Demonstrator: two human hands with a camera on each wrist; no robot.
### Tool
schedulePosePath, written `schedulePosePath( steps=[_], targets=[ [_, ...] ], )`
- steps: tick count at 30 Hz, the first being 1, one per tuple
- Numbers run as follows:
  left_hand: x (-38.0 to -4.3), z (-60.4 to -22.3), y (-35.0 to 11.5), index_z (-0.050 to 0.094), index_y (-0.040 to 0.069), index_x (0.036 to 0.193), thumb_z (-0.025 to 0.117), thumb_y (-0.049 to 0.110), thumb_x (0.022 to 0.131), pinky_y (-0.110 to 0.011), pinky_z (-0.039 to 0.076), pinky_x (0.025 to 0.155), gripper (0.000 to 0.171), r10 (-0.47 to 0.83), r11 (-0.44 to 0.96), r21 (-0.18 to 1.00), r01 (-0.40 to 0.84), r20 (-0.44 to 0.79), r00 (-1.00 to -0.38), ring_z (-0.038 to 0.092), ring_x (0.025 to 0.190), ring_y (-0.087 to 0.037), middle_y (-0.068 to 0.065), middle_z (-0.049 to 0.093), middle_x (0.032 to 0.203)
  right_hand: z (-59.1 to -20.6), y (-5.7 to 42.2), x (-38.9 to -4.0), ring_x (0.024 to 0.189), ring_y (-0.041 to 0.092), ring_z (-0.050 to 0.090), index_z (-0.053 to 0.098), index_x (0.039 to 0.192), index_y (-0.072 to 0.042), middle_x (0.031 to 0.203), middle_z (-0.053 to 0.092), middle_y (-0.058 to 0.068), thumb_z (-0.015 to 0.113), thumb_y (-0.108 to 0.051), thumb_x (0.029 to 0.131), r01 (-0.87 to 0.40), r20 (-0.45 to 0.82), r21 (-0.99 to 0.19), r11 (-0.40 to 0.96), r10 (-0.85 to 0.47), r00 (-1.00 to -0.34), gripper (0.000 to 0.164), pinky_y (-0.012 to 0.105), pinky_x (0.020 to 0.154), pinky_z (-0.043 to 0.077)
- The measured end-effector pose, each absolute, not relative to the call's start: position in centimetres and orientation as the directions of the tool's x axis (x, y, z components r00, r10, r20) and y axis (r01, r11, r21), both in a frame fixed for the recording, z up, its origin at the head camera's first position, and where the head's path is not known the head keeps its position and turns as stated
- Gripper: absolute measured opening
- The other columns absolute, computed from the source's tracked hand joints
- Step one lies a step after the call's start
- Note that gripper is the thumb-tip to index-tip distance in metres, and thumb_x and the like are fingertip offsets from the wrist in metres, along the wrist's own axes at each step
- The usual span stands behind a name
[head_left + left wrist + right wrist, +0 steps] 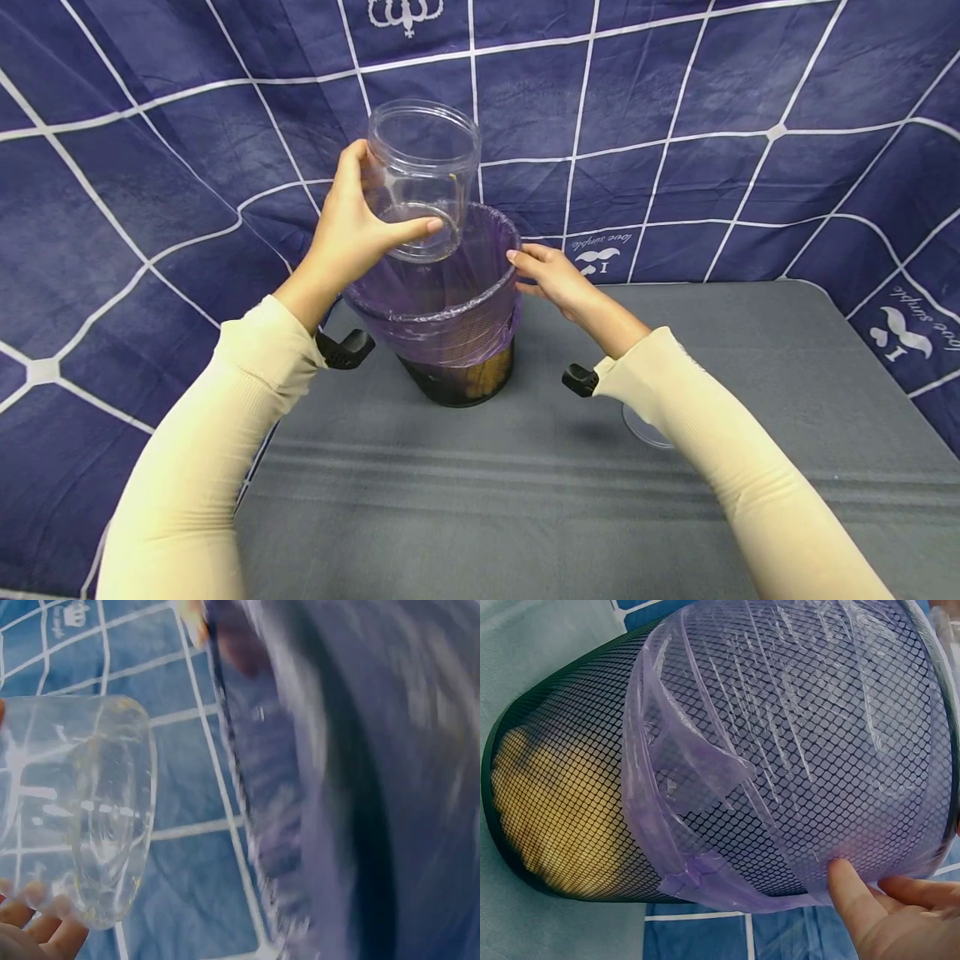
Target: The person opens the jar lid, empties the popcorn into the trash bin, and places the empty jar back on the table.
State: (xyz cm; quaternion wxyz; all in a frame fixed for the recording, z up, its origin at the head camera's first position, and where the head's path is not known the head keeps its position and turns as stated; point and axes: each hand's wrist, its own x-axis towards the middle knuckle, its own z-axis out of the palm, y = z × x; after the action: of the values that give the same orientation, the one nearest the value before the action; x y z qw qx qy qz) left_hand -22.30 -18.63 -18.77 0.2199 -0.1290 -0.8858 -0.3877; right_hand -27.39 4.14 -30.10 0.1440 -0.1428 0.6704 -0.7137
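My left hand [352,212] grips a clear plastic jar [450,187], thumb across its near side and fingers round the far side. The jar is nearly upright over the trash can's opening, its wide mouth uncovered at the top. In the left wrist view, the see-through jar [112,810] shows my fingertips along its wall. Below stands a black mesh trash can [457,379] with a purple bag [465,337] folded over its rim. My right hand [558,279] holds the can at the right of its rim, through the bag. In the right wrist view its thumb [847,881] presses the bagged side.
Something yellow [562,817] shows through the mesh low in the can. A clear round disc [645,432] lies on the grey table [480,517], partly behind my right sleeve [697,408]. Blue cloth with white lines [652,92] hangs behind and at both sides.
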Motion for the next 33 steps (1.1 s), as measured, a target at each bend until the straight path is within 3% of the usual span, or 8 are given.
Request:
schedulePosePath(
  steps=[5, 16, 22, 27, 29, 33],
  targets=[
    [-21.5, -19.1, -18.0, 0.029, 0.014, 0.132, 0.083, 0.019, 0.060, -0.029, 0.039, 0.092, 0.091, 0.056, 0.453, 0.790, 0.413, 0.437, -0.897, 0.045, 0.109, -0.017, -0.002, 0.041, 0.124, -30.1, 4.1, -27.4, 0.117, 0.033, 0.041, 0.037, 0.130, 0.008, 0.128, 0.042, 0.025, 0.045, -0.018, 0.094, 0.017, 0.005, -0.998, -0.053, -0.392, -0.920, 0.045, 0.034, 0.091, 0.041],
    [-19.1, -20.6, -16.4, 0.031, 0.006, 0.127, 0.077, -0.002, 0.063, -0.034, 0.034, 0.097, 0.080, 0.222, 0.131, 0.847, 0.515, 0.481, -0.848, 0.043, 0.114, -0.026, -0.009, 0.040, 0.128, -30.1, 4.1, -27.5, 0.117, 0.028, 0.042, 0.036, 0.132, 0.006, 0.129, 0.041, 0.020, 0.042, -0.017, 0.095, 0.032, -0.009, -0.998, -0.053, -0.383, -0.924, 0.044, 0.033, 0.091, 0.041],
    [-17.8, -22.2, -15.5, 0.029, 0.001, 0.128, 0.074, -0.013, 0.060, -0.036, 0.034, 0.097, 0.083, 0.326, 0.015, 0.834, 0.552, 0.517, -0.791, 0.041, 0.116, -0.024, -0.015, 0.040, 0.128, -30.4, 4.1, -27.5, 0.091, 0.016, 0.057, 0.046, 0.126, 0.004, 0.115, 0.054, 0.019, 0.048, -0.021, 0.093, -0.010, 0.009, -1.000, 0.000, -0.343, -0.939, 0.041, 0.030, 0.082, 0.047],
    [-16.9, -24.1, -15.4, 0.026, -0.002, 0.130, 0.075, -0.014, 0.058, -0.036, 0.033, 0.097, 0.088, 0.385, 0.001, 0.822, 0.570, 0.526, -0.759, 0.041, 0.116, -0.024, -0.015, 0.039, 0.129, -30.5, 4.1, -27.5, 0.078, 0.014, 0.059, 0.051, 0.121, 0.004, 0.103, 0.060, 0.017, 0.051, -0.022, 0.091, -0.080, 0.054, -0.994, 0.074, -0.303, -0.952, 0.040, 0.030, 0.073, 0.049],
    [-16.6, -25.0, -15.3, 0.025, -0.003, 0.130, 0.078, -0.010, 0.057, -0.036, 0.033, 0.098, 0.090, 0.403, -0.011, 0.826, 0.564, 0.520, -0.753, 0.041, 0.116, -0.028, -0.016, 0.039, 0.129, -30.5, 4.0, -27.5, 0.082, 0.018, 0.059, 0.050, 0.121, 0.005, 0.104, 0.059, 0.019, 0.051, -0.021, 0.091, -0.107, 0.077, -0.991, 0.081, -0.310, -0.948, 0.040, 0.030, 0.074, 0.049],
    [-16.2, -27.0, -15.1, 0.024, -0.003, 0.131, 0.083, 0.002, 0.058, -0.037, 0.031, 0.099, 0.093, 0.429, -0.025, 0.841, 0.541, 0.497, -0.754, 0.038, 0.118, -0.034, -0.019, 0.037, 0.131, -30.4, 4.1, -27.4, 0.105, 0.029, 0.052, 0.042, 0.127, 0.008, 0.120, 0.050, 0.022, 0.047, -0.017, 0.091, -0.082, 0.077, -0.997, -0.002, -0.350, -0.934, 0.044, 0.032, 0.083, 0.047]
  ],
)
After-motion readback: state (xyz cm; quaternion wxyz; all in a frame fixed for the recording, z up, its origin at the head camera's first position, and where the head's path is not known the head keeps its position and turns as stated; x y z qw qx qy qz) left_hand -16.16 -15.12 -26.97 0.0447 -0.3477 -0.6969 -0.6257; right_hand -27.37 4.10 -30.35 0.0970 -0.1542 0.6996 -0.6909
